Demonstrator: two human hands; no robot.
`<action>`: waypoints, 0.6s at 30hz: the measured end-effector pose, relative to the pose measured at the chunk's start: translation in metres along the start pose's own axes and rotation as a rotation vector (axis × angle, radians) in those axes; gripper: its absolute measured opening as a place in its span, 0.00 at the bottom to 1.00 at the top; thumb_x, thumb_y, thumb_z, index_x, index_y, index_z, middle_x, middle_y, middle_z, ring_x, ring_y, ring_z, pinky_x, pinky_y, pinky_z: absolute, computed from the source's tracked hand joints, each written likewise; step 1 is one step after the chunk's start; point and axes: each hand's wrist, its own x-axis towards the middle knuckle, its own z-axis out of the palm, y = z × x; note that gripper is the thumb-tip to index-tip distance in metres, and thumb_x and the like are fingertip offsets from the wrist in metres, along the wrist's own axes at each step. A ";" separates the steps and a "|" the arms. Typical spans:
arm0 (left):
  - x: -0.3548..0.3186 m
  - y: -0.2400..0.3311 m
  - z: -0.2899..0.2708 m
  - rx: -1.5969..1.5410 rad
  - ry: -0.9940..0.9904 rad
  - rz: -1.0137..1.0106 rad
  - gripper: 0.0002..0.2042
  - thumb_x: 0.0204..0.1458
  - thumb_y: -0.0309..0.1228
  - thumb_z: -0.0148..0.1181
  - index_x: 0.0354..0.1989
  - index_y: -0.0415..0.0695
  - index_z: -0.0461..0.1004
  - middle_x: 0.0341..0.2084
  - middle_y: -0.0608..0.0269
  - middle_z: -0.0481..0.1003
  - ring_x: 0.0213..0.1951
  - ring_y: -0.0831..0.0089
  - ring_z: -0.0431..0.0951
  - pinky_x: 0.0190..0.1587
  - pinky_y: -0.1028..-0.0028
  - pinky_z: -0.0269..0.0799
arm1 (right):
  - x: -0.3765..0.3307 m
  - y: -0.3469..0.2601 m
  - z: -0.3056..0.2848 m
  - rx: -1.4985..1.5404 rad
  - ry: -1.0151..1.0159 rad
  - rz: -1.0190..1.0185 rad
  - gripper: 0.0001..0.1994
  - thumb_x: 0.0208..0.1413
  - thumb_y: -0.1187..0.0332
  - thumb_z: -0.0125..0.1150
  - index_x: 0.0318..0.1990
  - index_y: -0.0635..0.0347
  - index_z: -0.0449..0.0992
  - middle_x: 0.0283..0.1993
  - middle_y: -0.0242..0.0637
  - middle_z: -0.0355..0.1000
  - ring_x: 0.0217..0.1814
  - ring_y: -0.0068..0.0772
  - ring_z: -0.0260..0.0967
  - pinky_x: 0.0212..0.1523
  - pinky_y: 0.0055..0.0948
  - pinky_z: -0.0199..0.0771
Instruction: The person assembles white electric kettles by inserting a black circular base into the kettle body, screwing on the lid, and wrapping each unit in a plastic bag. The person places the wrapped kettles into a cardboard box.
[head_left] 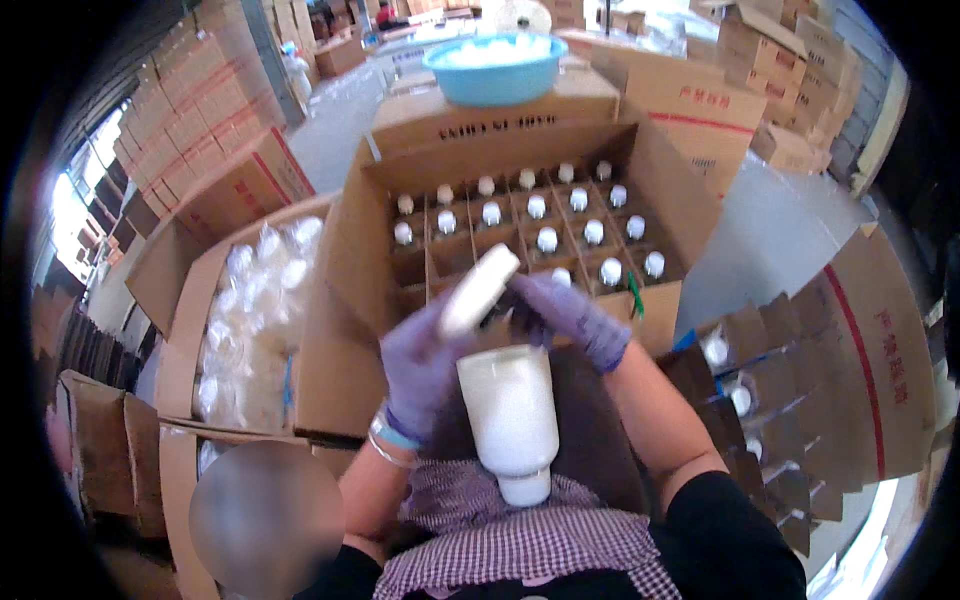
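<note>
My left hand (pixel 425 365), in a purple glove, is closed around a cream-white, flat, rounded object (pixel 480 290) whose exact kind I cannot make out. Close to its far end is my right hand (pixel 575 318), also gloved, with its dark fingertips curled inward; what they hold, if anything, is hidden. Below both hands a large white bottle (pixel 512 415) rests cap down against my checked apron (pixel 520 555), its base toward the hands. Just beyond them stands an open carton (pixel 335 255) with cardboard dividers and several white-capped bottles (pixel 537 207) in its cells.
A blue basin (pixel 492 82) of white items sits behind the carton. At left, another open box (pixel 180 345) holds clear plastic-wrapped pieces. A divided carton (pixel 870 370) with white-capped items is at right. A green strip (pixel 636 295) hangs at the main carton's near edge. Stacked boxes (pixel 195 110) line the back.
</note>
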 end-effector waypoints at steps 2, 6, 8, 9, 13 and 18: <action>0.002 -0.025 -0.007 -0.161 -0.035 -0.145 0.28 0.52 0.39 0.71 0.60 0.38 0.76 0.47 0.56 0.82 0.49 0.67 0.82 0.55 0.66 0.76 | -0.001 0.047 -0.022 -0.331 0.478 -0.422 0.16 0.64 0.61 0.54 0.50 0.60 0.78 0.34 0.38 0.78 0.35 0.32 0.77 0.39 0.33 0.80; 0.001 -0.051 -0.015 -0.045 -0.490 -0.128 0.25 0.53 0.36 0.70 0.57 0.37 0.77 0.49 0.57 0.81 0.51 0.70 0.80 0.56 0.69 0.74 | -0.011 0.088 -0.005 0.028 0.113 -0.585 0.21 0.64 0.57 0.57 0.58 0.62 0.75 0.54 0.38 0.75 0.59 0.30 0.70 0.62 0.31 0.69; -0.006 -0.064 -0.013 -0.159 -0.591 -0.203 0.23 0.59 0.42 0.65 0.54 0.36 0.78 0.49 0.57 0.81 0.53 0.68 0.78 0.58 0.68 0.72 | -0.020 0.097 0.010 0.172 -0.096 -0.530 0.21 0.66 0.57 0.56 0.58 0.62 0.77 0.56 0.37 0.75 0.59 0.29 0.70 0.63 0.32 0.67; -0.007 -0.072 -0.012 -0.204 -0.580 -0.227 0.23 0.60 0.43 0.63 0.53 0.35 0.78 0.49 0.57 0.81 0.53 0.68 0.78 0.58 0.68 0.71 | -0.019 0.102 0.013 0.187 -0.074 -0.515 0.20 0.66 0.57 0.55 0.57 0.62 0.77 0.54 0.37 0.76 0.58 0.29 0.70 0.63 0.31 0.68; -0.008 -0.080 -0.008 -0.257 -0.517 -0.261 0.27 0.65 0.50 0.53 0.49 0.34 0.80 0.48 0.53 0.81 0.54 0.63 0.77 0.61 0.65 0.68 | -0.015 0.104 0.018 0.156 -0.002 -0.470 0.18 0.68 0.58 0.53 0.50 0.63 0.80 0.48 0.35 0.78 0.54 0.27 0.72 0.60 0.30 0.68; -0.022 -0.073 -0.013 -0.237 -0.508 -0.247 0.31 0.66 0.55 0.46 0.45 0.34 0.82 0.46 0.47 0.81 0.53 0.57 0.78 0.61 0.62 0.69 | -0.028 0.098 0.029 0.141 0.014 -0.542 0.18 0.69 0.59 0.50 0.46 0.64 0.81 0.47 0.36 0.78 0.54 0.28 0.72 0.60 0.29 0.68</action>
